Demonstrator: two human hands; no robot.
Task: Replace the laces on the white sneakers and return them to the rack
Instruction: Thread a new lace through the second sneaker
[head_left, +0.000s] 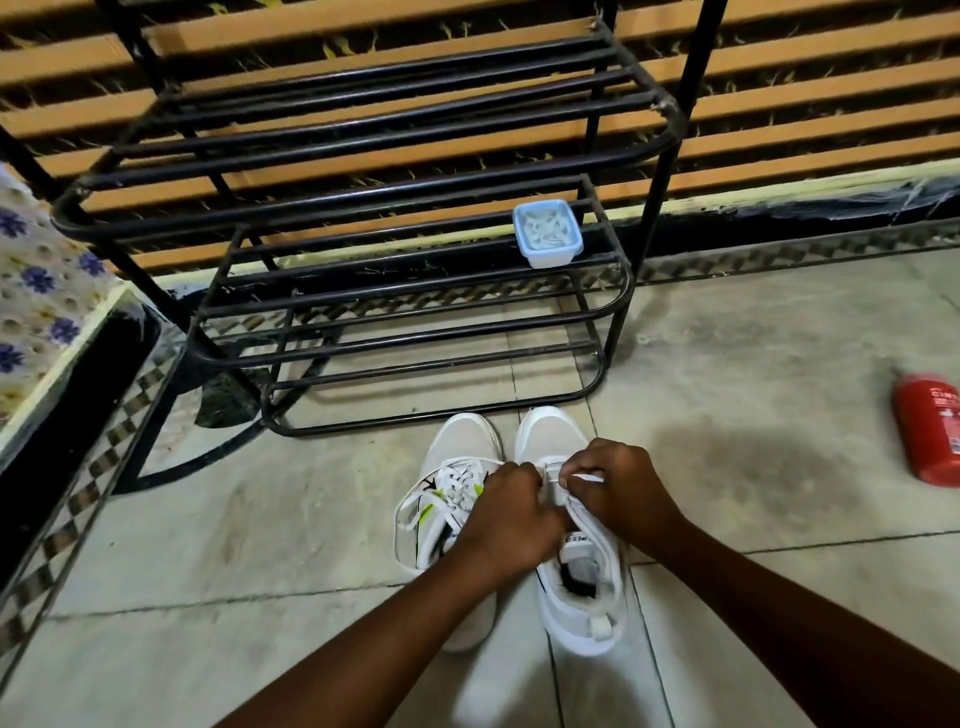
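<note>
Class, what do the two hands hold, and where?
The left hand and right hand both pinch the white lace over the right sneaker's tongue.

Sneakers (551, 434) white; the left-side one (460, 447) carries lime-green and black marks. Rack (415, 332) black. Box (546, 236) pale blue. Canister (930, 431) red, white lettering. Cloth (41, 280) cream, blue flowers. Floor (260, 519) beige tile, checkered border. Wall (779, 104) orange-striped.

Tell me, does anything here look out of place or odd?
The red canister lies on its side on the floor, far right. The left sneaker's lace sprawls loose, while the left hand and right hand pinch the right sneaker's lace.
</note>
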